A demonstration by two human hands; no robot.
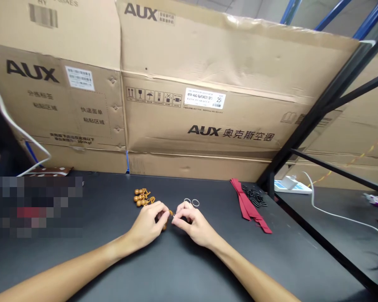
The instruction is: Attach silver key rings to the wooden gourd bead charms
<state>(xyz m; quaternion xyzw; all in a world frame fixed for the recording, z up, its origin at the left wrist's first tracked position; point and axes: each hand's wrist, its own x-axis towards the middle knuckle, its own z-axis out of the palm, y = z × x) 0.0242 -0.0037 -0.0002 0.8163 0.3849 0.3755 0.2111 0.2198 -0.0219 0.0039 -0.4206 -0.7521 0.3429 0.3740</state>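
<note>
My left hand (150,222) is closed in a pinch on a brown wooden gourd pendant (164,227), whose body shows partly below the fingers. Its orange-brown cord loop (171,213) sticks out toward my right hand (192,222). That hand is also closed, thumb and fingertips pinching a small silvery ring (174,216) against the loop; most of the ring is hidden. Two more metal rings (195,203) lie just beyond the right fingers. Several gourd pendants with cord loops (140,198) lie in a group behind my left hand.
Dark red ribbon strips (250,205) and a pile of black cord-like pieces (255,196) lie to the right on the black table (138,272). Large cardboard boxes (195,96) stand behind. A black metal frame (305,121) slants along the right side. A white cable (343,216) runs beyond it.
</note>
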